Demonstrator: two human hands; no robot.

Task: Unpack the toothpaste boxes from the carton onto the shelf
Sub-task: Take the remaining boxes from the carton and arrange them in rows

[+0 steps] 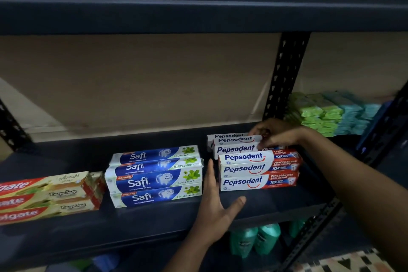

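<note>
Several white, red and blue Pepsodent toothpaste boxes (256, 168) are stacked on the dark shelf (154, 218), right of centre. My right hand (276, 133) reaches over the stack, and its fingers grip the top Pepsodent box (234, 139) at the back. My left hand (217, 201) stands flat and open against the stack's left end, in the gap beside the Safi boxes. The carton is out of view.
Blue and white Safi boxes (154, 176) are stacked in the middle, and red Colgate boxes (48, 196) at the left. A perforated black upright (284, 77) stands behind. Green and blue packets (326, 112) fill the neighbouring shelf. Green bottles (254, 238) stand on the shelf below.
</note>
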